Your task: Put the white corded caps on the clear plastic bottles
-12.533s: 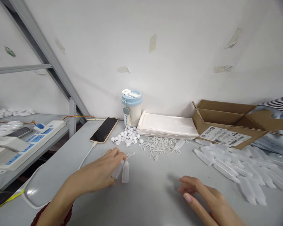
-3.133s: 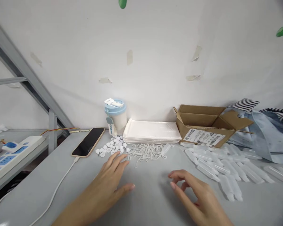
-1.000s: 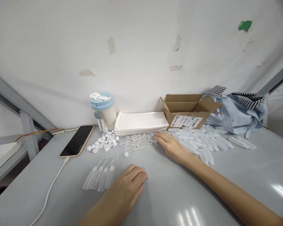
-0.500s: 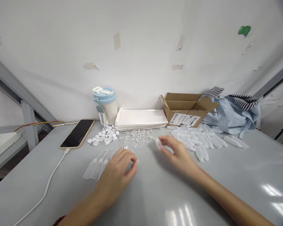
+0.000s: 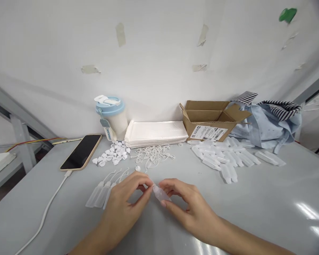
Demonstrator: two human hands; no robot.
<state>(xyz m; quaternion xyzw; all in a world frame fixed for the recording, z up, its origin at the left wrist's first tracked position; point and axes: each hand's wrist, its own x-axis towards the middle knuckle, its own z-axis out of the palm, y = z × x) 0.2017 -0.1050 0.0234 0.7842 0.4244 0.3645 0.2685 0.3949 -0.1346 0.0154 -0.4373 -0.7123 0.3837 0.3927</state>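
My right hand (image 5: 187, 203) holds a small translucent plastic bottle (image 5: 161, 194) between thumb and fingers, its narrow neck tilted up to the left. At that neck, my left hand (image 5: 129, 202) pinches what looks like a white cord, mostly hidden by the fingertips. Partly behind my left hand lie several similar bottles (image 5: 98, 194) with cords (image 5: 114, 175) sticking out of their necks. One white cap (image 5: 138, 168) sits just beyond my left fingers. Farther back are a tangle of loose white cords (image 5: 155, 154) and a heap of white caps (image 5: 114, 153).
Loose translucent bottles (image 5: 220, 154) lie to the right, before an open cardboard box (image 5: 210, 120) and a blue cloth bag (image 5: 266, 124). A stack of white packets (image 5: 156, 131), a lidded cup (image 5: 117, 120) and a phone (image 5: 81, 152) with a cable (image 5: 50, 205) stand at back left.
My right hand has brought the bottle left and nearer, away from the bottle pile, up to my left fingertips. The whole view has shifted slightly.
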